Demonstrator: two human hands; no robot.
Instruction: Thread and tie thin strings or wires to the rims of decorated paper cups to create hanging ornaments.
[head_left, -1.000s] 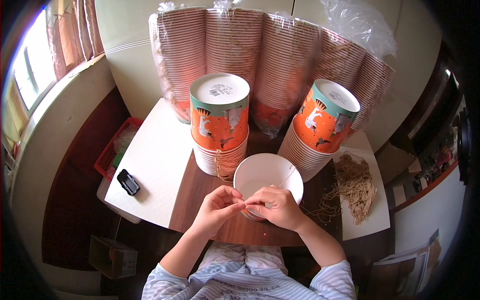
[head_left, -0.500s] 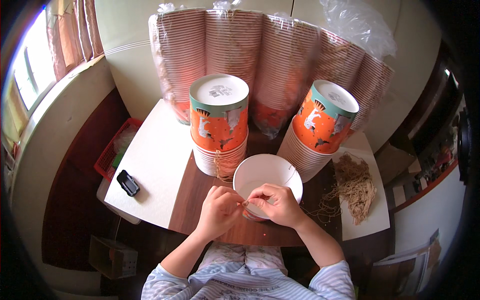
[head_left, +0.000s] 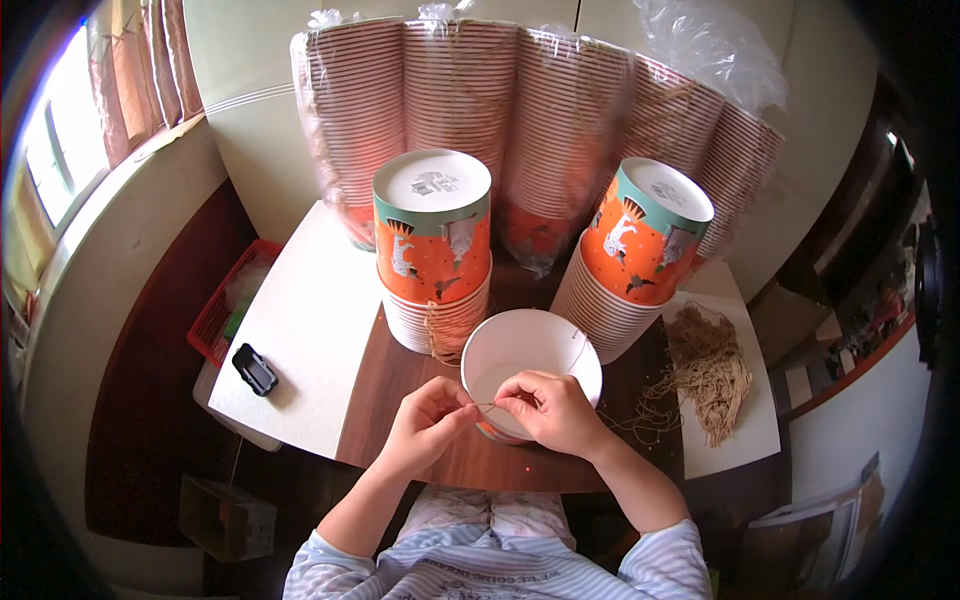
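Observation:
An open white paper cup [head_left: 530, 350] with an orange outside stands on the brown table [head_left: 400, 385] in front of me. My left hand [head_left: 425, 425] and my right hand [head_left: 550, 412] meet at its near rim, each pinching an end of a thin tan string [head_left: 484, 406] stretched between them. Another piece of string runs over the cup's far right rim. Behind stand two stacks of upside-down orange printed cups, one at centre [head_left: 435, 250], one tilted at right [head_left: 635, 260].
Tall sleeves of stacked cups in clear plastic [head_left: 520, 120] line the back. A pile of tan strings [head_left: 710, 370] lies on a white board at right. A small black object [head_left: 254, 368] rests on the white board at left, beside a red basket [head_left: 225, 305].
My hands have drawn slightly closer to me at the cup's near rim, and the string between them is now pulled taut. The cup and stacks have not moved.

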